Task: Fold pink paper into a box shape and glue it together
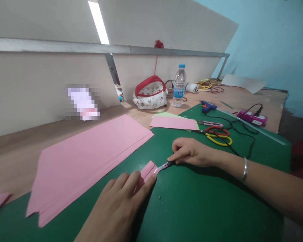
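My left hand [121, 198] is on a narrow folded piece of pink paper [148, 168], its fingers on one side and its thumb along the near edge. The paper rests on the green mat [204, 201], and my hand hides its lower part. My right hand [189, 152] is closed on a slim tool with a shiny blade [163, 166] and a dark handle end, probably a craft knife. Its tip meets the far end of the folded paper, close to my left thumb. Large pink paper sheets [91, 158] lie stacked to the left.
Beyond my right hand lie scissors [219, 139] with red and yellow handles, pink thread snips [212, 124] and smaller pink paper [173, 122]. Farther back are a glue gun [207, 106], a purple power strip [252, 117], a water bottle [179, 89] and a pouch [150, 97]. A black cord crosses the mat.
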Motion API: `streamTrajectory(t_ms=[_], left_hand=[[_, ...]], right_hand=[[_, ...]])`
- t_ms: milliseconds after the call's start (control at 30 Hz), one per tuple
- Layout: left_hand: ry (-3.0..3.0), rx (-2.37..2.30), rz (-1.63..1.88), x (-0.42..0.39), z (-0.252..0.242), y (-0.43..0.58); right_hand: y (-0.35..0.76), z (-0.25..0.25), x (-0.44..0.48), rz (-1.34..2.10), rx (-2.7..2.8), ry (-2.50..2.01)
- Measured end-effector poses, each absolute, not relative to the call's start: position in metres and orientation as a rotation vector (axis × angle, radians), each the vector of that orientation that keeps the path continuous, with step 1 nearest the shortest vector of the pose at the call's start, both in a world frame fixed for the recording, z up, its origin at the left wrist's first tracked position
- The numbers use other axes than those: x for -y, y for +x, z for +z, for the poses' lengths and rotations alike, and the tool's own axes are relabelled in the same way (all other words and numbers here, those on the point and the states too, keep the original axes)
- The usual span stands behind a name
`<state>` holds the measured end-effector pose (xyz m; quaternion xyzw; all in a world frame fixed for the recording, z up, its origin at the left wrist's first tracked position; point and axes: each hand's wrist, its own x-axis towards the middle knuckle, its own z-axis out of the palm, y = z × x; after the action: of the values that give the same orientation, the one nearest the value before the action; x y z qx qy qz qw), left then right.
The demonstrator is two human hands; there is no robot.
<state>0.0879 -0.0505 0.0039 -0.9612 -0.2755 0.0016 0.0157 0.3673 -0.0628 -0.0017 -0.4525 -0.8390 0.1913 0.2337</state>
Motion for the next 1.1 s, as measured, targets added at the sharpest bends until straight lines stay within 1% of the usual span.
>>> streamTrajectory(t_ms=[100, 367, 533, 667, 867, 933, 1033, 1100], left_hand=[[-2.964, 0.841, 0.085, 0.051, 0.004, 0.089], [-3.000, 0.834, 0.073, 0.049, 0.004, 0.087], [-3.005, 0.838, 0.068, 0.049, 0.002, 0.087], [-2.993, 0.869, -0.006, 0.048, -0.003, 0.085], [-3.045, 0.906, -0.131, 0.051, -0.003, 0.083], [-3.050, 0.924, -0.155, 0.052, -0.003, 0.084], [-3.080, 0.909, -0.158, 0.051, -0.003, 0.084], [-3.088, 0.922, -0.172, 0.050, -0.004, 0.083]], right_hand=[[0.366, -0.002, 0.063, 0.512, 2.310, -1.231], [0.369, 0.000, 0.064, 0.526, 2.334, -1.233], [0.359, 0.011, 0.072, 0.368, 2.387, -1.404], [0.355, 0.019, 0.078, 0.399, 2.410, -1.507], [0.368, 0.024, 0.078, 0.328, 2.128, -1.742], [0.370, 0.026, 0.077, 0.382, 2.021, -1.791], [0.369, 0.029, 0.077, 0.596, 1.977, -1.750], [0.366, 0.030, 0.077, 0.674, 1.979, -1.727]])
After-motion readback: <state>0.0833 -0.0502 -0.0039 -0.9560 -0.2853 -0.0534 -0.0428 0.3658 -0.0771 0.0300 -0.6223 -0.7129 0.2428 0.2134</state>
